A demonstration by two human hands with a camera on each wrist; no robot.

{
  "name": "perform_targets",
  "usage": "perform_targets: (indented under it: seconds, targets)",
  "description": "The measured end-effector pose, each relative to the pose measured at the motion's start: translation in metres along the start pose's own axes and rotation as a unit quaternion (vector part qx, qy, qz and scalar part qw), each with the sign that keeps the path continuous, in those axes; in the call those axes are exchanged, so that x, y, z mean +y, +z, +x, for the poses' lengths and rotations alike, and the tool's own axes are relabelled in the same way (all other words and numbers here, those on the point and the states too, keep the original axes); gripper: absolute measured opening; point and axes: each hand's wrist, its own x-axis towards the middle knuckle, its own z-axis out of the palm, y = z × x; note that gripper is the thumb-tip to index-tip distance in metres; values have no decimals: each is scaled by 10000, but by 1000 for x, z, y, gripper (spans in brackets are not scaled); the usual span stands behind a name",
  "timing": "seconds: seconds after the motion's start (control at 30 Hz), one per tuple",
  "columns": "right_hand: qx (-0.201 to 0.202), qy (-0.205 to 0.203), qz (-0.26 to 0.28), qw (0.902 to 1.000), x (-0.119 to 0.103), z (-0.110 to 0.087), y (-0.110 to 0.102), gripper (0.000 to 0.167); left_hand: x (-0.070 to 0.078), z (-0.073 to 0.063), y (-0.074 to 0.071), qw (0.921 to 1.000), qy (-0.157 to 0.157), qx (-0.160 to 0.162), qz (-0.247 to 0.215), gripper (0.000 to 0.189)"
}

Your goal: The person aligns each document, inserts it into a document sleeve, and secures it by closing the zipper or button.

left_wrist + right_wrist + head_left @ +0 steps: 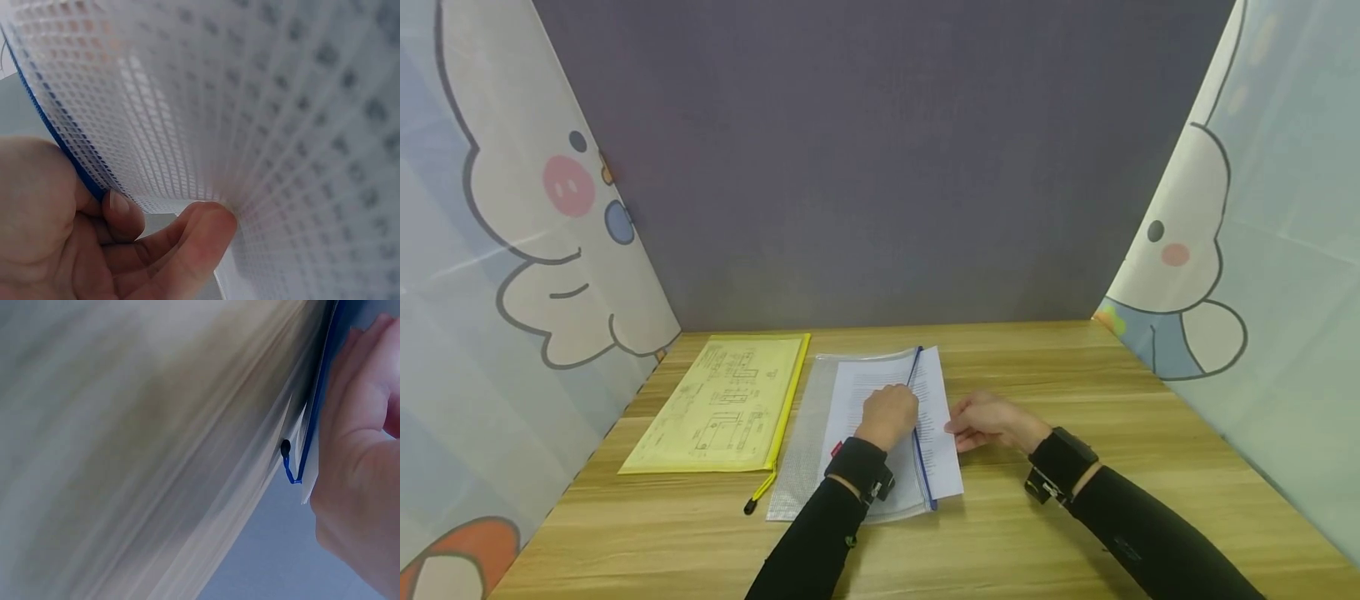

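A clear mesh zip pouch (797, 475) with a blue zipper (922, 468) along its right side lies on the table. A printed white sheet (942, 454) is mostly inside it, its right strip sticking out past the zipper. My left hand (889, 414) grips the pouch at its opening; in the left wrist view, the thumb of that hand (56, 231) lies against the blue edge. At the sheet's right edge, my right hand (992, 421) pinches the paper between thumb and fingers. The right wrist view shows a blue cord with a dark pull (285, 449) beyond this hand.
To the left lies a yellow zip pouch (718, 408) holding a sheet with technical drawings, its pull (750, 506) hanging toward the front. A grey panel (880, 167) stands behind the wooden table (1015, 533), with cartoon-printed sheets on both sides.
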Motion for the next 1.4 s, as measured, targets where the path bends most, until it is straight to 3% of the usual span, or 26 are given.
perform_targets:
  seconds: [0.4, 0.97, 1.23, 1.4]
  targets:
    - [-57, 55, -73, 9999, -5, 2, 6, 16, 1, -1, 1, 9998, -29, 184, -32, 27]
    - [-224, -61, -66, 9997, -7, 8, 15, 5, 0, 1, 1, 9998, 60, 140, 98, 24]
    - [-253, -87, -115, 9996, -8, 14, 20, 7, 1, 1, 0, 9993, 186, 63, 306, 19]
    - [-275, -53, -39, 9996, -9, 19, 23, 3, 1, 1, 0, 9997, 112, 67, 200, 20]
